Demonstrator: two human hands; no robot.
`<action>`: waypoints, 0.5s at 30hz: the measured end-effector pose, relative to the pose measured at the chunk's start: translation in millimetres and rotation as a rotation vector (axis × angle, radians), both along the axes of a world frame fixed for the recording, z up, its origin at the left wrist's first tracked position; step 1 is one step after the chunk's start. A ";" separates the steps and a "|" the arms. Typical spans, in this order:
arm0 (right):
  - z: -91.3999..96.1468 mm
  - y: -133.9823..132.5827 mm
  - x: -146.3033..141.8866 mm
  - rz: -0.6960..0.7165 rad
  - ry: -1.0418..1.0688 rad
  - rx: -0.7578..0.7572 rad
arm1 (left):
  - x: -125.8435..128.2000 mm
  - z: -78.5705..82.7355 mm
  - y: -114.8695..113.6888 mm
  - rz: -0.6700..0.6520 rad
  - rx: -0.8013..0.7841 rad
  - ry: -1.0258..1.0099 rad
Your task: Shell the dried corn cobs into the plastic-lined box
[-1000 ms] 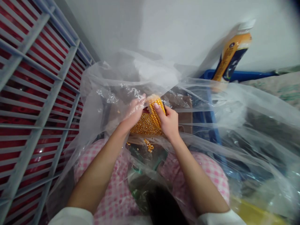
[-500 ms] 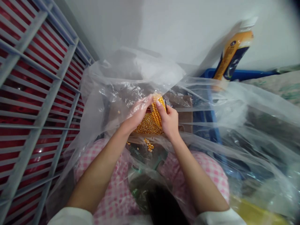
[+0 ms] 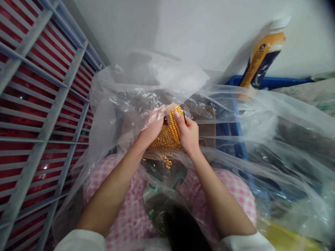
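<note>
I've got the dried corn cob [image 3: 174, 123] upright-tilted over the bag, held between both hands, with orange-yellow kernels showing in rows on the side facing me; the far side is hidden. My right hand [image 3: 190, 134] curls around the cob, thumb pressed onto the kernels, and a small dark tip sticks up just beside it, too small to tell what it is. My left hand [image 3: 153, 127] is closed on the cob's other side through a fold of clear plastic bag [image 3: 125, 104], so the grip is partly blurred. Directly below the cob sits a heap of loose kernels [image 3: 164, 139], with a few more scattered [image 3: 166, 161] nearer me, so some are off and plenty remain on the cob. The bag spreads all around it. Left of the cob stands a gray rack [image 3: 44, 104] over red crates, and right of it a blue crate rim [image 3: 261, 82] with an orange-and-navy bottle [image 3: 261, 59] leaning beyond. Behind the cob, toward me, is pink gingham cloth [image 3: 230, 190].
</note>
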State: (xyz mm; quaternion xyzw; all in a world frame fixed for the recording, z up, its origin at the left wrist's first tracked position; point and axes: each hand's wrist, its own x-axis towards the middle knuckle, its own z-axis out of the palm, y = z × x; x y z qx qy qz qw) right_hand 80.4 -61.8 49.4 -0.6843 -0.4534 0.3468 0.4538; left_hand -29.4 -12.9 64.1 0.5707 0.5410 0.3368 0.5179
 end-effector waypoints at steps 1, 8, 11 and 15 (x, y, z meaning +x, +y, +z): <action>0.5 -0.3 0.0 -0.004 0.000 -0.001 | 0.7 -0.3 -0.3 0.028 -0.002 0.010; 1.3 -2.0 0.2 -0.035 -0.101 -0.005 | 5.4 8.8 -5.2 -0.063 0.004 -0.023; 0.1 -1.4 1.3 -0.042 -0.087 -0.013 | 5.0 5.5 -4.0 -0.038 0.003 -0.011; -0.6 0.6 2.7 -0.067 -0.029 0.002 | 5.7 1.5 -2.7 0.019 -0.070 -0.063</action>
